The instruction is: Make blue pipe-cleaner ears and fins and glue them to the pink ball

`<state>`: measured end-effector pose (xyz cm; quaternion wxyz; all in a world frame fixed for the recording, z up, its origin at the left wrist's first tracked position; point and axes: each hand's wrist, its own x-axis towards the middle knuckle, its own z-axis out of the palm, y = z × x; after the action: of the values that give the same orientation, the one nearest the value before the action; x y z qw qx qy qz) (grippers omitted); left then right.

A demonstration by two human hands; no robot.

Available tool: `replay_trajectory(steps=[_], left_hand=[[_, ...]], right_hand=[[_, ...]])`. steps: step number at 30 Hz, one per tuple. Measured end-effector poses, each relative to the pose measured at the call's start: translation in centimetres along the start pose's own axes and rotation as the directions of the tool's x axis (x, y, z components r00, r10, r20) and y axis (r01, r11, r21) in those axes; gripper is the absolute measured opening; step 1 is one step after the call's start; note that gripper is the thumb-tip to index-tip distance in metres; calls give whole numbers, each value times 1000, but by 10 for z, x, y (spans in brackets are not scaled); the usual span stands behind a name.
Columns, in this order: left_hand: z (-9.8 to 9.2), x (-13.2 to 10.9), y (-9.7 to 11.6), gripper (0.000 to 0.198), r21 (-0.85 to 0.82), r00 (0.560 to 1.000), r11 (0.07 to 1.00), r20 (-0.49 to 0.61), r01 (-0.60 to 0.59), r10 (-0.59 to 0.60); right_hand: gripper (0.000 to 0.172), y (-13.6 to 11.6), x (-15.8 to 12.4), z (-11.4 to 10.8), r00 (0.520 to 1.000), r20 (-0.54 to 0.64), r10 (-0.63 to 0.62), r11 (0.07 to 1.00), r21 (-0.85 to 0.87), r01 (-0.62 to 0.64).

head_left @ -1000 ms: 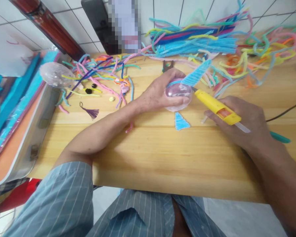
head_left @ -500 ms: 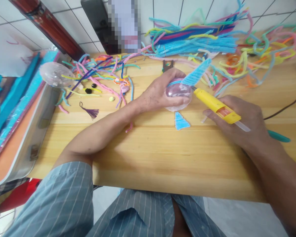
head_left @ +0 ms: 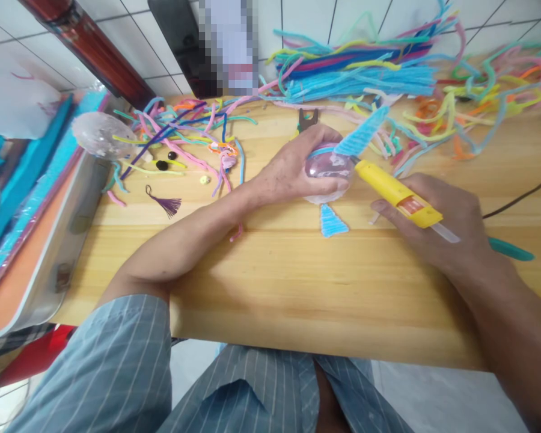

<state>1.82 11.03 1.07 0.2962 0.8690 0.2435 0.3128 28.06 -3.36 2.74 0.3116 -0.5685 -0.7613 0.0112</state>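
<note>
My left hand (head_left: pixel 291 165) is wrapped round a clear plastic ball (head_left: pixel 327 171) with a blue band and a pink band near its top. A blue fuzzy wedge (head_left: pixel 363 132), which looks built from pipe cleaners, sticks up from the ball's right side. My right hand (head_left: pixel 446 219) grips a yellow hot glue gun (head_left: pixel 397 192), whose nozzle meets the ball close to the wedge's base. A clear glue stick (head_left: pixel 445 233) pokes out of the gun's back end. Just below the ball, a smaller blue fuzzy triangle (head_left: pixel 333 221) lies on the wooden table (head_left: pixel 270 270).
Pipe cleaners in many colours (head_left: pixel 360 81) are heaped along the back and right. Pliers (head_left: pixel 307 119) lie behind my left hand. A purple tassel (head_left: pixel 165 202), black pompoms (head_left: pixel 162 165) and another clear ball (head_left: pixel 101 133) are at left, beside a storage box (head_left: pixel 67 246). A dark cord (head_left: pixel 523 197) runs right.
Hardly anything differs. Both hands, the ball and the glue gun appear shifted very slightly to the right, and the nozzle stays by the wedge's base.
</note>
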Motion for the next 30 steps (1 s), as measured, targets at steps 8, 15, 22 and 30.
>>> replay_trajectory(steps=[8, 15, 22, 30], left_hand=[[-1, 0, 4, 77, 6, 1000, 1000, 10, -10, 10], [0, 0, 2, 77, 36, 1000, 999, 19, 4, -4], [-1, 1, 4, 78, 25, 1000, 999, 3, -29, 28], [2, 1, 6, 73, 61, 999, 997, 6, 37, -37]], right_hand=[[32, -3, -3, 0, 999, 18, 37, 999, -12, -37], [34, -3, -2, 1, 993, 67, 96, 994, -60, -92], [39, -8, 2, 2, 992, 69, 110, 993, -60, -106], [30, -9, 6, 3, 1000, -4, -11, 1000, 25, 11]])
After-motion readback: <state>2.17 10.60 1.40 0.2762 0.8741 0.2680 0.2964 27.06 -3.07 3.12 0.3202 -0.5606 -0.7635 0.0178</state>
